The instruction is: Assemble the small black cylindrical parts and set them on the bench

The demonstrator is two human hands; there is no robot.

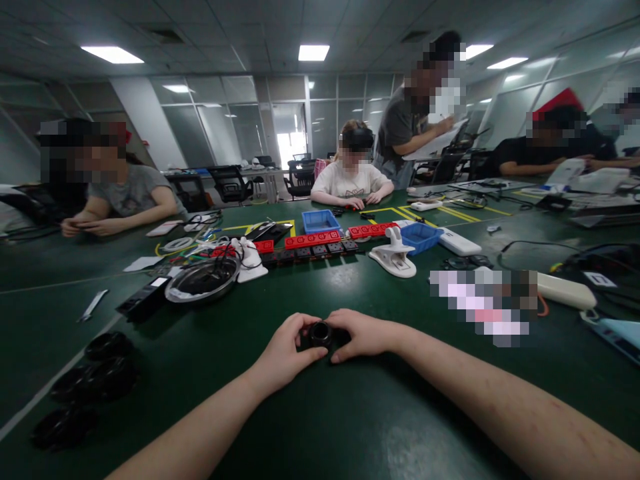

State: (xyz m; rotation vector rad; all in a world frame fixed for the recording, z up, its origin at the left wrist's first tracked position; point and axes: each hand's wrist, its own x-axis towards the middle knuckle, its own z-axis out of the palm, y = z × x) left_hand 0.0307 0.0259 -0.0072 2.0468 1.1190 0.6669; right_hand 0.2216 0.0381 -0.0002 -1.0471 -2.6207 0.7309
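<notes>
A small black cylindrical part with a round opening is between my two hands, just above the green table. My left hand grips it from the left, thumb at the near side and fingers behind. From the right, my right hand curls its thumb and fingers round the dark right side of the same part. Its fingertips are partly hidden behind the part. At the left of the table several black round parts lie close together, blurred.
Ahead lie red power strips, a blue tray, another blue tray and a white clip stand. A round dark dish and a black box are at left. People sit and stand round the table.
</notes>
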